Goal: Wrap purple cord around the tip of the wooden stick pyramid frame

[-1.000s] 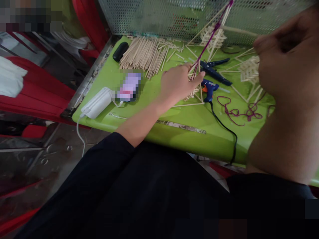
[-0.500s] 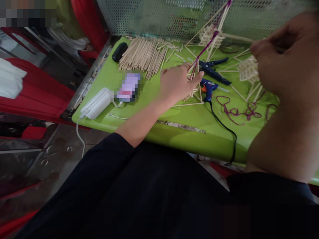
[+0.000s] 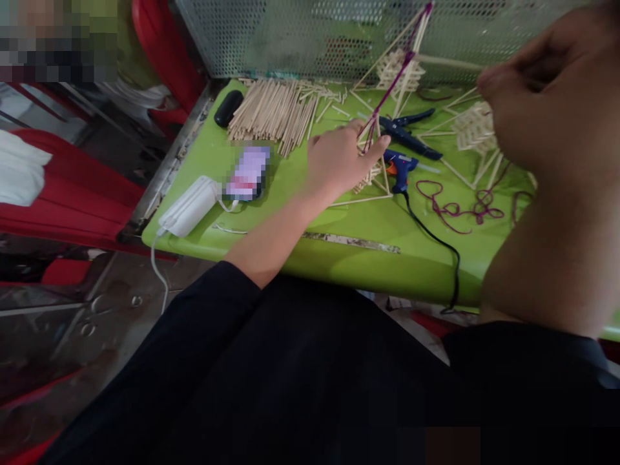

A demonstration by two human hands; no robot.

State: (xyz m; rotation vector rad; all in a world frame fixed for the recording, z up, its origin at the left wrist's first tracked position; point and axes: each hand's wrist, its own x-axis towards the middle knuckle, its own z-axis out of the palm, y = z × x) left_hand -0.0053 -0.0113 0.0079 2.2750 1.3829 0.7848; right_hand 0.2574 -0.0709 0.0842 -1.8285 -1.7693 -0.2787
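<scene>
- Two bare hands are at work over a green table (image 3: pixel 203 155), both sleeves dark.
- The left hand (image 3: pixel 334 161), at the centre of the frame, is on a stick frame (image 3: pixel 369 177) standing on the tabletop; its thumb reaches along the near side and its fingers bend over the top, though some fingertips are hidden.
- Purple string (image 3: pixel 392 84) runs up from that frame towards the upper middle, beside tall pale sticks.
- The right hand (image 3: pixel 537 123), upper right and raised, has thumb and forefinger pressed together at the end of a thin pale strip (image 3: pixel 450 62); blur hides how firm the pinch is, and the other fingers curl inward.
- Just right of the left hand lie dark pliers (image 3: pixel 411 137) and a blue glue gun (image 3: pixel 401 169), its black cord (image 3: pixel 458 271) trailing over the near edge.
- Loose purple thread (image 3: pixel 453 210) lies in loops, right of centre.
- A pile of sticks (image 3: pixel 274 113) lies upper left of centre; below it are a phone (image 3: pixel 248 173) and a white power bank (image 3: pixel 188 206).
</scene>
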